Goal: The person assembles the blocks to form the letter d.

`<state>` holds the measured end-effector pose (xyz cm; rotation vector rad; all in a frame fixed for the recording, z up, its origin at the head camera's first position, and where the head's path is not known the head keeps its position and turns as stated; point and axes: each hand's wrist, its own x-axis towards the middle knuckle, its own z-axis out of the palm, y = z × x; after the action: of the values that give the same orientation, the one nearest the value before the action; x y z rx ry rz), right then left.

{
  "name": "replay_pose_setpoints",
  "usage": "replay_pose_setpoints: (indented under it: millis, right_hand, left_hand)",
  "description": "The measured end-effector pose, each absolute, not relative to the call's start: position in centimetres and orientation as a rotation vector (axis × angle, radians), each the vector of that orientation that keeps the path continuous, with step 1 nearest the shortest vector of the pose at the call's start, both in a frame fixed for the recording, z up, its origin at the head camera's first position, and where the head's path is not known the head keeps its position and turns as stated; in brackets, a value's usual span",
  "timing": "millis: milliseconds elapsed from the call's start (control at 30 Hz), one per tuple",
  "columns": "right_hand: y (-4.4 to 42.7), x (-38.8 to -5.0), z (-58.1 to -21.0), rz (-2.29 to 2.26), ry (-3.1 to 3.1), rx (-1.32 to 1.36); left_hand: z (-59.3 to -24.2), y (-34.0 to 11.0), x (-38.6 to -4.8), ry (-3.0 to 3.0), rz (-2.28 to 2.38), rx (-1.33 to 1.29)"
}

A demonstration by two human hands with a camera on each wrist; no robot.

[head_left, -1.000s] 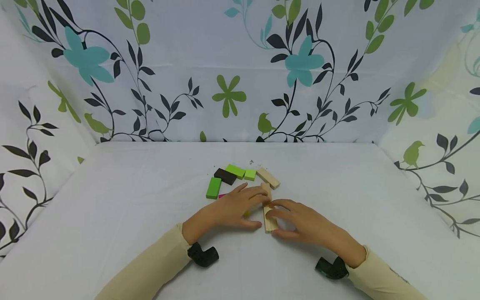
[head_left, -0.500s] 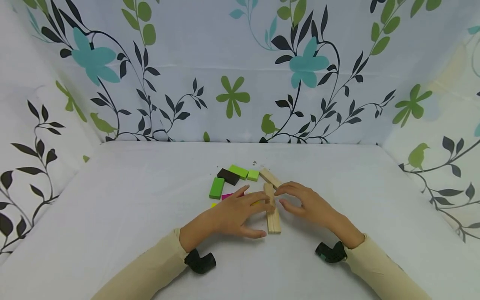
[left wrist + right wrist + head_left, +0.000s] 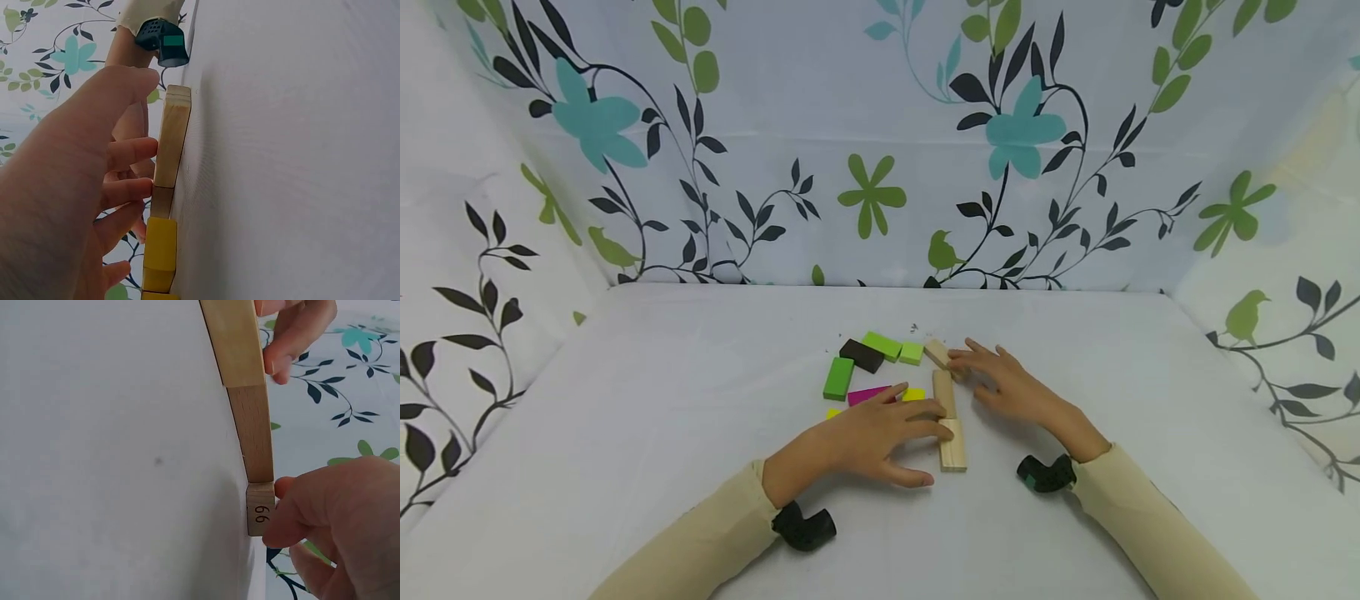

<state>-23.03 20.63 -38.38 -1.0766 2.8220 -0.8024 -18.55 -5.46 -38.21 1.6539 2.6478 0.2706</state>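
Two pale wooden blocks stand end to end in a line, the nearer one (image 3: 953, 454) touching the farther one (image 3: 943, 392). My left hand (image 3: 872, 433) rests fingertips on them near their joint, thumb spread apart. In the left wrist view those fingers lie along the side of the near block (image 3: 172, 137). My right hand (image 3: 1018, 392) is at the right end of a slanted wooden block (image 3: 936, 352), its fingers loosely bent. The right wrist view shows the fingertips of this hand (image 3: 344, 519) against a block end marked 66 (image 3: 258, 509).
Left of the wooden blocks lie a magenta block (image 3: 868, 395), yellow blocks (image 3: 913, 394), a green block (image 3: 838, 378), a dark brown block (image 3: 862, 355) and light green blocks (image 3: 882, 345). A patterned cloth (image 3: 760, 108) hangs behind the white table (image 3: 700, 350).
My right hand has left the near wooden block and moved away from me to the slanted block. My left hand has stayed at the line of blocks with its fingers spread.
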Motion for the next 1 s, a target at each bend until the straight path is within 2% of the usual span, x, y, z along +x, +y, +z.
replay_pose_setpoints:
  millis: [500, 1000]
  right_hand:
    - [18.5, -24.7, -38.5, -0.618, 2.881, -0.922]
    - [17.9, -23.8, -38.2, -0.578, 2.86, -0.937]
  left_hand:
    - [-38.1, -5.5, -18.6, 2.598, 0.301, 1.621]
    - [-38.2, -5.4, -18.5, 2.571, 0.352, 1.609]
